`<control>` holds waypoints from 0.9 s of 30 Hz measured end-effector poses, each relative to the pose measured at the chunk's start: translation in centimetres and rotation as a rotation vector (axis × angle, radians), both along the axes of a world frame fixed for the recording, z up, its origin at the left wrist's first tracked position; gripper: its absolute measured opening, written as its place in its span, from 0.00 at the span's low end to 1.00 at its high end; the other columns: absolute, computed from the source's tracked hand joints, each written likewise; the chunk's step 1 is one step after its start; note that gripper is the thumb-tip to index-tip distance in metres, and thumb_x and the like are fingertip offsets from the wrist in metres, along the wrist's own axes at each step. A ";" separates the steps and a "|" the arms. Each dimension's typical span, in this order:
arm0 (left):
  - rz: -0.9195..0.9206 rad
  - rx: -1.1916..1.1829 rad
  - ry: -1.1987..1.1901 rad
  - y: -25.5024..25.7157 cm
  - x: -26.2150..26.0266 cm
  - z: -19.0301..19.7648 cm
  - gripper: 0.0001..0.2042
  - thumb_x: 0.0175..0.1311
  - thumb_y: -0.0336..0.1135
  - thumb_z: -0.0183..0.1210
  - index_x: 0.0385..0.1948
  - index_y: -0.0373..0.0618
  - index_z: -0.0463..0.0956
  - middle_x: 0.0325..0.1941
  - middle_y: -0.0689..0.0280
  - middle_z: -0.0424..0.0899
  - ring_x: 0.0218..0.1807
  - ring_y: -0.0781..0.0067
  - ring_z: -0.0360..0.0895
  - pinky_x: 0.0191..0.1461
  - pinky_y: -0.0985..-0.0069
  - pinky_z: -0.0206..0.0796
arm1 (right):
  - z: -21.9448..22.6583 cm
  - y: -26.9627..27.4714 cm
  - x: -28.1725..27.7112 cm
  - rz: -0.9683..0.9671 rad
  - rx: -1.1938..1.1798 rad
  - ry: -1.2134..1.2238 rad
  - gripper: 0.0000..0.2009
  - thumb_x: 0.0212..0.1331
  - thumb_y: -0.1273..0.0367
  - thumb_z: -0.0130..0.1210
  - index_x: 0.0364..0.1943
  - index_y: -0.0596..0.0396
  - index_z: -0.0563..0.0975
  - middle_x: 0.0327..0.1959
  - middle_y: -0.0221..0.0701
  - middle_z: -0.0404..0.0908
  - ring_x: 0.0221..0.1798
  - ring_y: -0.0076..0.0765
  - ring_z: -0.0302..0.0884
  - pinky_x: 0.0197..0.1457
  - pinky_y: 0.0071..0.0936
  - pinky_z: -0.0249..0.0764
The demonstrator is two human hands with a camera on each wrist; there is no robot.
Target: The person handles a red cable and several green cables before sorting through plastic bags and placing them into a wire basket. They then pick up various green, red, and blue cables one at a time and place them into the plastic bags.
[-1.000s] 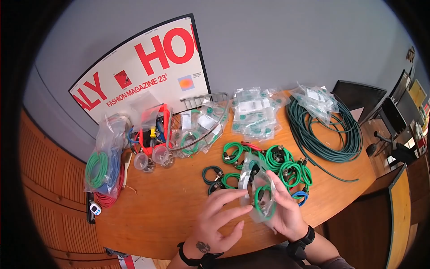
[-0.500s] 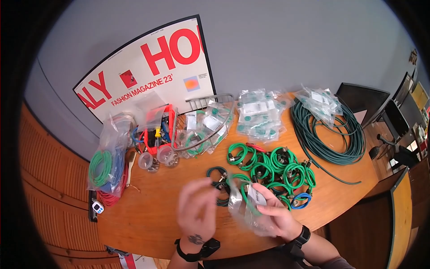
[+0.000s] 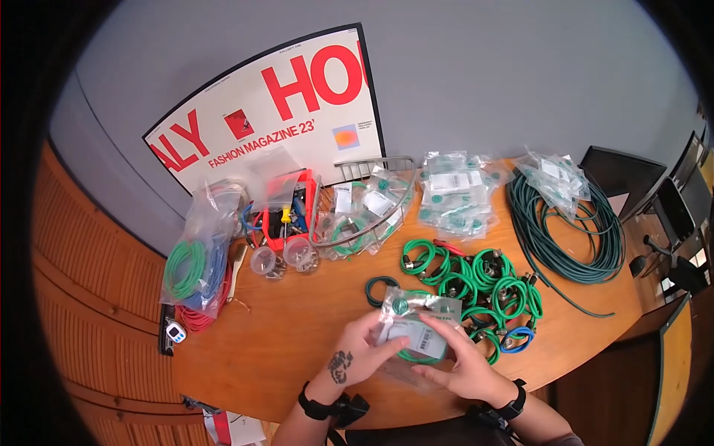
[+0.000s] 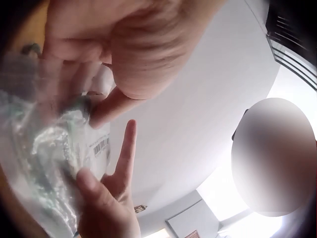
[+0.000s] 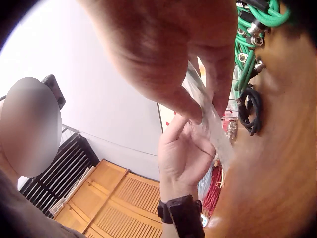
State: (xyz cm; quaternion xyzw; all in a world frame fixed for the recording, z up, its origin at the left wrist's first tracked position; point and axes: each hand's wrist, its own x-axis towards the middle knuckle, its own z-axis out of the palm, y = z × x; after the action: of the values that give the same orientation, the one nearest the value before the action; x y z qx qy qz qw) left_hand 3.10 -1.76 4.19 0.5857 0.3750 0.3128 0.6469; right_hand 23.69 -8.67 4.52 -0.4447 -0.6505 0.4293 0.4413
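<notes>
A clear plastic bag (image 3: 401, 306) with a coiled green cable inside and a white barcode label (image 3: 425, 339) is held between both hands over the table's front. My left hand (image 3: 362, 355) pinches its left side, thumb across the label. On the other side my right hand (image 3: 476, 368) grips the bag between thumb and fingers. In the left wrist view the bag (image 4: 54, 144) hangs below the left fingers. The right wrist view shows the bag (image 5: 210, 119) nearly edge-on, between the right thumb and fingers.
Behind the bag lies a pile of coiled green cables (image 3: 509, 290) with metal connectors, plus one blue cable (image 3: 518, 340). Stacked flat bags (image 3: 455, 189), a large dark-green cable coil (image 3: 613, 249), a wire basket (image 3: 372, 236) and a red tool bin (image 3: 309, 186) line the back.
The left hand was apart from the bag half a second ago and now pinches it. The bag has turned so its label faces up. The head view has shifted left.
</notes>
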 end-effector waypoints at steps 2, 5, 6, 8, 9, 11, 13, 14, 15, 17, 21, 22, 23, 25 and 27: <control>0.074 0.163 0.104 1.6 -0.3 1.8 0.16 0.62 0.30 0.65 0.51 0.37 0.76 0.44 0.67 0.83 0.44 0.83 0.77 0.46 0.80 0.72 | 0.3 -0.3 0.2 -0.017 -0.026 0.073 0.38 0.51 0.78 0.66 0.69 0.49 0.63 0.66 0.40 0.64 0.64 0.41 0.69 0.63 0.34 0.71; 0.257 0.564 0.236 6.4 -1.3 5.5 0.16 0.60 0.31 0.65 0.49 0.37 0.77 0.41 0.62 0.84 0.43 0.75 0.79 0.47 0.75 0.72 | 0.1 -0.7 1.4 -0.055 -0.044 0.163 0.40 0.51 0.81 0.64 0.70 0.49 0.61 0.67 0.39 0.60 0.61 0.36 0.73 0.56 0.29 0.77; 0.356 0.821 0.457 9.0 -2.1 6.6 0.17 0.58 0.32 0.65 0.48 0.37 0.77 0.41 0.57 0.84 0.42 0.65 0.81 0.48 0.73 0.72 | -0.1 -0.8 1.9 -0.074 -0.035 0.181 0.40 0.50 0.83 0.63 0.70 0.50 0.60 0.67 0.38 0.59 0.58 0.34 0.75 0.54 0.27 0.79; 0.471 0.916 0.546 12.9 -2.3 9.6 0.16 0.57 0.33 0.64 0.46 0.36 0.78 0.41 0.52 0.83 0.42 0.58 0.81 0.48 0.68 0.71 | 0.2 -1.4 2.8 -0.085 -0.073 0.213 0.39 0.52 0.84 0.61 0.71 0.51 0.59 0.66 0.39 0.60 0.56 0.35 0.77 0.53 0.28 0.79; 0.496 0.997 0.619 15.3 -2.6 10.1 0.16 0.57 0.33 0.63 0.46 0.36 0.78 0.41 0.49 0.82 0.43 0.54 0.81 0.47 0.66 0.71 | 0.1 -1.7 3.2 -0.100 -0.087 0.249 0.39 0.52 0.85 0.60 0.71 0.51 0.58 0.66 0.40 0.60 0.56 0.35 0.77 0.52 0.28 0.80; 0.451 0.964 0.657 18.6 -2.5 11.4 0.16 0.58 0.33 0.61 0.46 0.36 0.78 0.40 0.48 0.82 0.42 0.52 0.80 0.48 0.66 0.70 | 0.2 -2.3 3.9 -0.138 -0.080 0.264 0.39 0.54 0.87 0.57 0.71 0.51 0.57 0.65 0.41 0.62 0.54 0.34 0.78 0.48 0.28 0.81; 0.450 0.956 0.686 22.0 -2.5 10.9 0.15 0.57 0.32 0.61 0.46 0.36 0.78 0.39 0.48 0.82 0.42 0.52 0.81 0.48 0.66 0.70 | -0.1 -3.0 4.7 -0.167 -0.079 0.273 0.39 0.54 0.87 0.57 0.71 0.51 0.57 0.64 0.40 0.64 0.53 0.34 0.78 0.48 0.27 0.81; 0.455 0.945 0.708 23.5 -2.5 10.3 0.15 0.57 0.32 0.60 0.45 0.36 0.78 0.38 0.48 0.82 0.41 0.52 0.81 0.47 0.66 0.70 | -0.1 -3.3 5.0 -0.195 -0.078 0.273 0.39 0.54 0.87 0.57 0.71 0.51 0.57 0.63 0.40 0.65 0.53 0.34 0.79 0.48 0.26 0.80; 0.452 0.949 0.711 24.8 -2.4 9.7 0.15 0.57 0.32 0.60 0.45 0.36 0.78 0.38 0.48 0.82 0.41 0.52 0.81 0.47 0.66 0.70 | 0.1 -3.6 5.2 -0.214 -0.075 0.280 0.38 0.55 0.87 0.56 0.71 0.51 0.57 0.62 0.39 0.67 0.51 0.34 0.80 0.48 0.26 0.79; 0.325 0.824 0.750 26.6 -2.2 8.6 0.14 0.56 0.31 0.61 0.44 0.36 0.78 0.37 0.49 0.83 0.40 0.55 0.81 0.45 0.67 0.70 | 0.0 -4.2 6.0 -0.226 -0.104 0.298 0.38 0.55 0.87 0.56 0.71 0.50 0.57 0.61 0.39 0.68 0.51 0.34 0.80 0.49 0.27 0.79; 0.094 0.615 0.891 26.1 -0.3 8.3 0.14 0.54 0.28 0.59 0.43 0.39 0.79 0.37 0.51 0.84 0.39 0.60 0.81 0.43 0.68 0.71 | -0.3 -4.6 7.1 -0.242 -0.146 0.321 0.38 0.56 0.87 0.56 0.71 0.50 0.56 0.59 0.39 0.69 0.50 0.34 0.81 0.50 0.28 0.78; 0.093 0.615 0.892 26.7 -0.5 7.6 0.14 0.54 0.28 0.59 0.43 0.39 0.79 0.37 0.51 0.84 0.39 0.60 0.81 0.43 0.68 0.71 | -0.4 -4.6 7.3 -0.244 -0.147 0.328 0.38 0.56 0.87 0.55 0.71 0.50 0.55 0.58 0.39 0.70 0.49 0.35 0.81 0.49 0.28 0.78; -0.098 0.650 0.942 27.7 -1.0 6.4 0.14 0.53 0.28 0.58 0.43 0.40 0.79 0.36 0.51 0.84 0.39 0.59 0.81 0.44 0.67 0.71 | -0.4 -4.6 7.4 -0.245 -0.148 0.329 0.38 0.56 0.87 0.55 0.71 0.50 0.55 0.58 0.39 0.70 0.49 0.35 0.81 0.49 0.28 0.78; -0.292 0.653 1.078 27.9 -0.6 5.9 0.14 0.50 0.26 0.56 0.42 0.39 0.79 0.36 0.50 0.83 0.40 0.55 0.82 0.45 0.64 0.73 | -0.2 -4.7 7.6 -0.250 -0.154 0.314 0.38 0.56 0.86 0.55 0.71 0.50 0.55 0.56 0.40 0.71 0.49 0.35 0.81 0.49 0.28 0.77; -0.266 0.740 1.094 27.9 -0.3 5.1 0.14 0.49 0.26 0.55 0.40 0.38 0.80 0.36 0.48 0.83 0.41 0.51 0.82 0.46 0.62 0.73 | -0.2 -4.6 7.6 -0.254 -0.158 0.324 0.38 0.57 0.86 0.55 0.71 0.51 0.55 0.55 0.39 0.72 0.48 0.34 0.81 0.49 0.27 0.77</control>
State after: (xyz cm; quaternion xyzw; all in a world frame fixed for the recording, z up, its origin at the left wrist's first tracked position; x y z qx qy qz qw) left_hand 2.84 26.13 9.30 0.8841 0.4415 -0.0033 0.1533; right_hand 31.33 -13.24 4.35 -0.4814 -0.4742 0.4859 0.5543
